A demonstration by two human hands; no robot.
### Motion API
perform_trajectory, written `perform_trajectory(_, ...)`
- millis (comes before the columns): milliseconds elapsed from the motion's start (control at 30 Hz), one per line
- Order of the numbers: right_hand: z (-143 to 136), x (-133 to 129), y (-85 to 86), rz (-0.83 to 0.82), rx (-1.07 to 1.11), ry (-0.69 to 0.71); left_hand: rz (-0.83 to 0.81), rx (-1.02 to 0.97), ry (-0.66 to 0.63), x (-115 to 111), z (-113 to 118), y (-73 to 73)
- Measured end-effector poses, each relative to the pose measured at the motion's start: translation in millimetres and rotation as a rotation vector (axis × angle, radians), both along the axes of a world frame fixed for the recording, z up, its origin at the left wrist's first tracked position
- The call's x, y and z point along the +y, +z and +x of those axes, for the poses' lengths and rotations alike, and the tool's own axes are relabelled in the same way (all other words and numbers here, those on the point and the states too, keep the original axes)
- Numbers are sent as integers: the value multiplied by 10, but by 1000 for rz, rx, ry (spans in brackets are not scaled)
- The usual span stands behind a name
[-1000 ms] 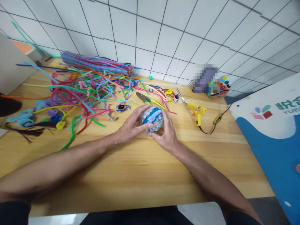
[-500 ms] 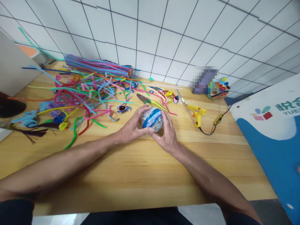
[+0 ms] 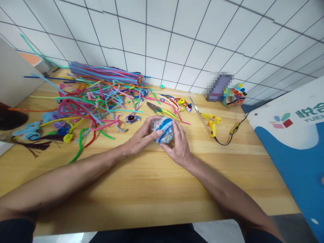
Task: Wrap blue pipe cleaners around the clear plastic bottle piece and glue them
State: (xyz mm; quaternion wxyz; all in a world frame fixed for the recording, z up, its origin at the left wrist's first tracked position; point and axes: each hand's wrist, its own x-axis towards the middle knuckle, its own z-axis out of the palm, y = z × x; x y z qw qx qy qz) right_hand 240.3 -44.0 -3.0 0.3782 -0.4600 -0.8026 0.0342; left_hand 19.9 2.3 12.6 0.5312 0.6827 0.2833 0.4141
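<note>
Between my two hands is a round ball [image 3: 165, 130], silvery and speckled, with blue and lilac fuzzy strips across it. My left hand [image 3: 145, 135] grips its left side, the thumb lying over the front onto the strips. Around the right side curl the fingers of my right hand [image 3: 180, 145], its thumb under the lower edge. The ball's underside and far side are hidden. Just beyond it lie pliers [image 3: 159, 109] with yellow-green handles. A small pipe-cleaner piece with a black eye [image 3: 131, 118] rests left of the pliers.
A tangle of colourful pipe cleaners [image 3: 88, 101] covers the table's left, with a thick bundle [image 3: 103, 72] behind. To the right, a yellow glue gun [image 3: 212, 125] trails its cord. A container of bright pieces [image 3: 235, 96] stands near the tiled wall [image 3: 131, 30].
My left thumb has moved up from the ball's lower edge onto its front strips. The ball appears slightly turned between the hands; both hands still hold it.
</note>
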Motion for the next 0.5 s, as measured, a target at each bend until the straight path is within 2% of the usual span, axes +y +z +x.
perform_trajectory(200,-9,-2,-6,20,-18,-6,-26,-4,15,-10,8,12)
perform_trajectory(500,-5,31,-29,82,2,-3,146,57,50,14,30,57)
